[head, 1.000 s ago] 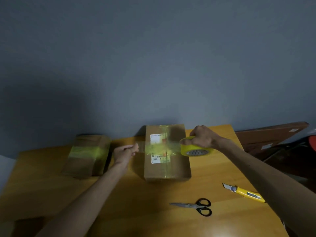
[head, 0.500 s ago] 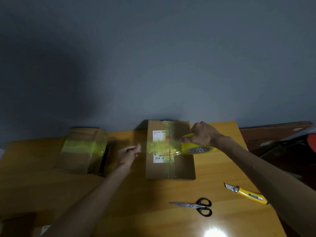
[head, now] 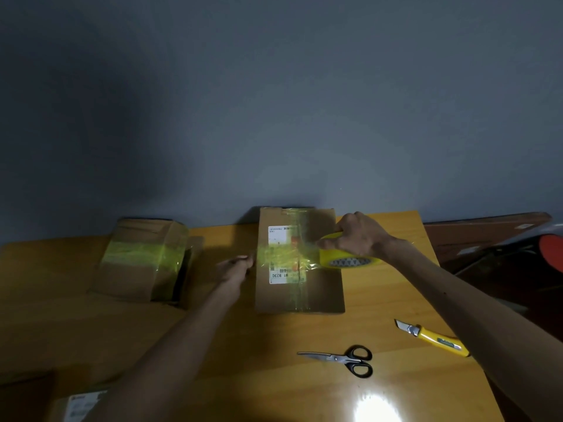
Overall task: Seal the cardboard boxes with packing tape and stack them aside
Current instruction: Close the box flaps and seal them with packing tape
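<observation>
Across the middle box (head: 323,296) on our desk (head: 61,315): right grip (head: 356,236) holds tape roll (head: 347,261); left grip (head: 234,268) pinches the tape strip (head: 283,254) by its end.

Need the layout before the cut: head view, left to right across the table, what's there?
Taped box → left hand pinching the tape end → labelled box → right hand gripping the tape roll → utility knife. Scissors left out: they overlap the labelled box's span.
</observation>
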